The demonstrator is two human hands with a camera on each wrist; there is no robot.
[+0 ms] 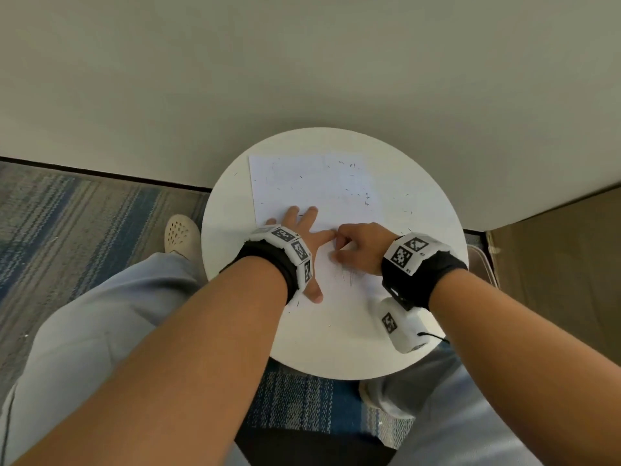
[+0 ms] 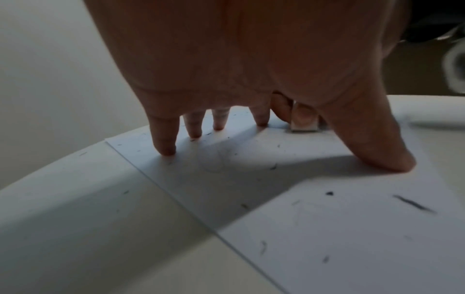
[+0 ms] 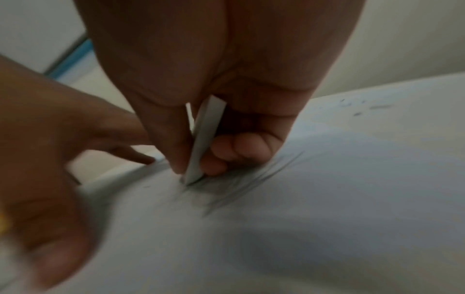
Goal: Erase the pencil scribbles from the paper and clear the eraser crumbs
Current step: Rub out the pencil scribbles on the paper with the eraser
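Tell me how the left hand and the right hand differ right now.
The left hand lies spread, fingers straight, pressing the paper flat; the right hand is curled. The left hand holds nothing; the right hand pinches a white eraser, its tip on the pencil scribbles. The left hand sits nearer the paper's left edge; the right hand is further right. Both rest on the paper, each wearing a wrist camera band.

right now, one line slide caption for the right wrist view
Right hand pinches a thin white eraser onto grey pencil scribbles on white paper.
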